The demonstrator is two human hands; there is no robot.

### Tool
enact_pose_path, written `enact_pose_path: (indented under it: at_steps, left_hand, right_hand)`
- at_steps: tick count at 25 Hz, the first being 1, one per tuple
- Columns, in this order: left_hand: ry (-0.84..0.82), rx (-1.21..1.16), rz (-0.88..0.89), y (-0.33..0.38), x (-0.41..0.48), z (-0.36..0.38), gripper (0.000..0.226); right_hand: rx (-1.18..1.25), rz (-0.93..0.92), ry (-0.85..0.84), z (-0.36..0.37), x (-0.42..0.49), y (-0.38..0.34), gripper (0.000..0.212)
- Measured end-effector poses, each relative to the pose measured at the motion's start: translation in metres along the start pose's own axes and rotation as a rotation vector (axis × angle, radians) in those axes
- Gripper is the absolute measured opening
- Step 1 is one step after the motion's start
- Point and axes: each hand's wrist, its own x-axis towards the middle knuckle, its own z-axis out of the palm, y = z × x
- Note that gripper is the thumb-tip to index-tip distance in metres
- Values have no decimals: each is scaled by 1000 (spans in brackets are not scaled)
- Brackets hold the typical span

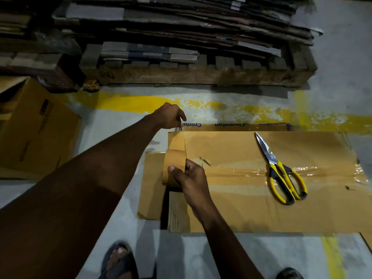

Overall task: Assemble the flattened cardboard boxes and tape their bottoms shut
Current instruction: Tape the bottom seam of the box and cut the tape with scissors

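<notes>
Tape roll point(173, 168): one
Scissors point(271, 158): one pair
Cardboard boxes: two (centre box point(231, 146), left box point(36, 133))
Hands: two (left hand point(168, 115), right hand point(191, 176))

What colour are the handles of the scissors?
Yellow with black trim, seen best in the head view; the scissors lie on the flat cardboard box.

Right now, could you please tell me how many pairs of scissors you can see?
1: the yellow-handled scissors lie on the taped cardboard box, right of the tape roll; others may be hidden.
</notes>
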Motion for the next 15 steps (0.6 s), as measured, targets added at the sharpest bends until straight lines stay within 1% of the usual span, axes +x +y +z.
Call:
enact_pose_path:
  at_steps: [1,2,4,5,7,9,11,12,13,14,15]
  left_hand:
    - [13,-50,-1,2,-3,2,23]
    - [6,-84,-3,6,-8,4,18]
    - [8,-91,-8,8,-17,12,18]
    - [34,-106,-22,7,-20,16,19]
    - [96,-160,-108,6,-20,21,18]
    - [117,-139,-185,13,-20,23,18]
    - [140,-115,-221,20,-21,25,20]
    - [171,-110,-245,24,-25,27,22]
    - [225,-122,-276,26,-32,30,24]
    - [312,-171,-315,27,-41,34,25]
    - [440,-279,-356,30,-55,40,24]
  right_hand:
    - [-1,-3,10,-1,-1,0,29]
    - [-18,-10,21,-2,-3,1,27]
    - [-80,-21,31,-3,-8,2,23]
    - [-124,-20,27,-4,-11,4,25]
    - [-202,6,20,-8,-18,11,34]
    - [-216,41,3,-16,-26,19,46]
    - [-224,67,6,-25,-33,23,64]
    - [-221,66,0,-28,-35,25,66]
    - [-225,56,-5,-29,-37,27,62]
    - [-237,44,-4,-29,-37,26,50]
    - [-250,37,10,-29,-38,23,38]
